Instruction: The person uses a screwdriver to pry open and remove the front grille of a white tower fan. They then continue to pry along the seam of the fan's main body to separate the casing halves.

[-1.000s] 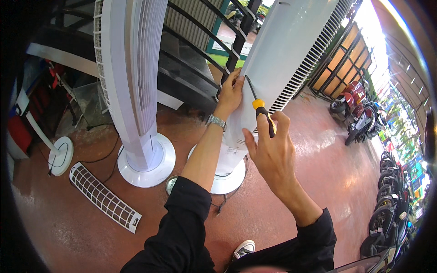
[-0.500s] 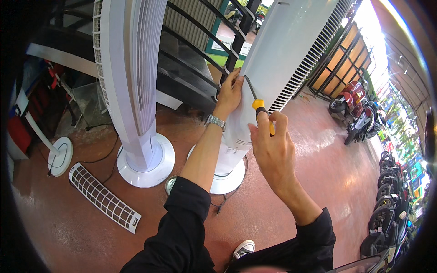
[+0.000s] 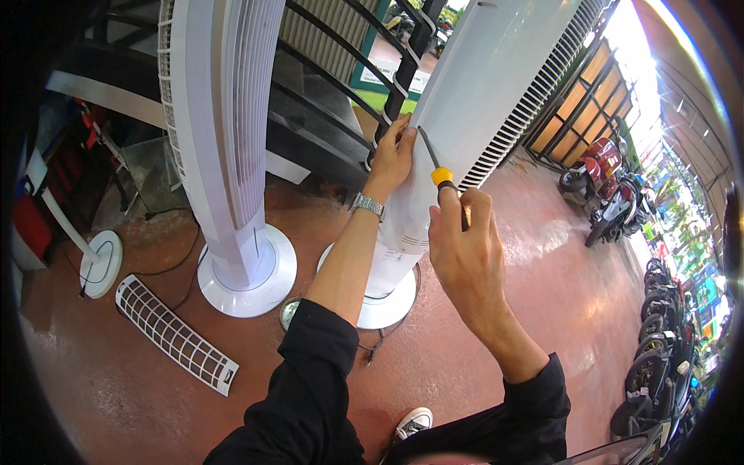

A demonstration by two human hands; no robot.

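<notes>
A white tower fan point(image 3: 465, 101) stands tilted in front of me, its slotted side facing right. My left hand point(image 3: 392, 161), with a metal-band watch on the wrist, grips the fan's left edge, its thumb on the casing and its other fingers partly hidden behind. In my right hand point(image 3: 469, 252) is a screwdriver point(image 3: 442, 176) with a yellow and black handle. The fingers are closed round the handle. Its shaft points up and left, and the tip meets the casing near the left edge, just beside my left thumb. Whatever sits under the tip is too small to make out.
A second white tower fan point(image 3: 225, 155) stands to the left. On the red floor lies a white grille panel point(image 3: 177, 333), near a small round-based stand point(image 3: 101, 263). A small round dish point(image 3: 290, 311) sits by my left forearm. Black railings point(image 3: 333, 93) rise behind; motorcycles point(image 3: 651, 372) line the right.
The screwdriver has turned in my right hand: the handle part below my fingers showed yellow and now looks dark. Its tip stays at the same spot. My left hand has kept its place.
</notes>
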